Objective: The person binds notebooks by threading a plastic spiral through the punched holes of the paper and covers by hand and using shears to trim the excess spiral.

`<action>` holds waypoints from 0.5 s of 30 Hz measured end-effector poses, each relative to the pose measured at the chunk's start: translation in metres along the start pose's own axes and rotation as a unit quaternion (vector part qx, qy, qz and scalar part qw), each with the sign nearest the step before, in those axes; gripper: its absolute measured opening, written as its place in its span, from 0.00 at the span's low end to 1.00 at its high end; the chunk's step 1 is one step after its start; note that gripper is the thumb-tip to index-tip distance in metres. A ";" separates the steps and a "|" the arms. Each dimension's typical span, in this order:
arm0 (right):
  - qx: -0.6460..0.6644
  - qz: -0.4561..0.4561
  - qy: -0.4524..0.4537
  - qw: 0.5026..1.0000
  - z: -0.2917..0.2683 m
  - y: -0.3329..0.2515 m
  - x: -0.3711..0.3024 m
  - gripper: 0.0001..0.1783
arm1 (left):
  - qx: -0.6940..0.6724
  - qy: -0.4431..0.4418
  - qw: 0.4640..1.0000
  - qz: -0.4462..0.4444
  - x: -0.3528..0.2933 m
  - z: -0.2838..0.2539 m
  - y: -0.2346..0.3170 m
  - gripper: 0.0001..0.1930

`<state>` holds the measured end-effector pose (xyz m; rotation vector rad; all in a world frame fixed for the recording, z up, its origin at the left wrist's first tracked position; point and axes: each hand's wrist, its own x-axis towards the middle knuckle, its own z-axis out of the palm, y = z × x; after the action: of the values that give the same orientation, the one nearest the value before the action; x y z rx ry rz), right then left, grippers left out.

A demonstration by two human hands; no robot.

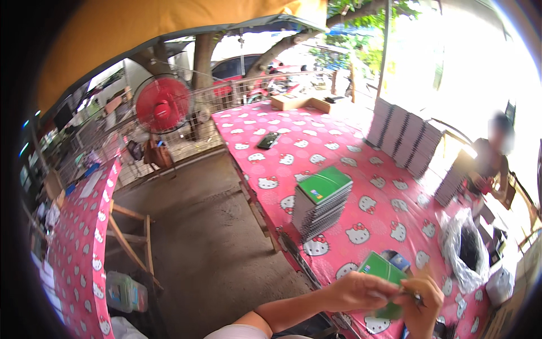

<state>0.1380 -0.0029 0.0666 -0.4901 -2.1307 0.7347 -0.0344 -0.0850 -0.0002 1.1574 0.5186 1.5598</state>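
Note:
My left hand (361,291) reaches in from the lower edge, fingers pinched together over a green-covered notebook (384,268). What its fingertips grip is too small to make out. Close against them, my right hand (422,296) is partly blurred, with its fingers curled round a small dark, thin object (418,299) whose kind I cannot tell. The notebook lies below both hands, and they cover part of it. Behind it a blue round-edged thing (400,260) shows in part. Farther off stands a tall stack of notebooks (324,186), a green cover on top and dark spiral edges at the side.
Pink patterned cloth covers the table (355,231). On it are a phone (269,140), an open cardboard box (299,103) and tall notebook stacks (403,135). A clear plastic bag (466,246) stands right, near another person (490,164). A red fan (162,104) stands left.

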 end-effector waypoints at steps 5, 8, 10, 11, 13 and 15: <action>0.161 0.021 -0.058 0.985 0.026 -0.002 -0.021 0.11 | 0.009 0.030 0.998 0.061 -0.004 0.012 -0.021 0.18; 0.316 -0.094 0.005 0.944 0.061 -0.004 -0.017 0.14 | -0.005 0.035 0.999 0.018 -0.022 -0.013 -0.046 0.29; 0.347 -0.029 -0.043 0.936 0.071 0.029 -0.031 0.18 | 0.028 0.071 0.997 0.006 -0.031 -0.021 -0.038 0.20; 0.371 0.007 -0.054 0.927 0.079 0.012 -0.026 0.19 | 0.049 0.111 0.993 -0.010 -0.044 -0.022 -0.030 0.16; 0.434 0.078 -0.106 0.891 0.082 0.015 -0.029 0.17 | 0.150 0.109 0.982 0.018 -0.061 -0.024 -0.006 0.16; 0.427 0.142 -0.139 0.882 0.083 -0.002 -0.027 0.10 | 0.246 0.108 0.963 0.039 -0.074 -0.029 0.014 0.16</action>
<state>0.0873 -0.0474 0.0105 -0.2069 -1.7388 1.8800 -0.0703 -0.1507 -0.0320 1.3928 1.0620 1.6865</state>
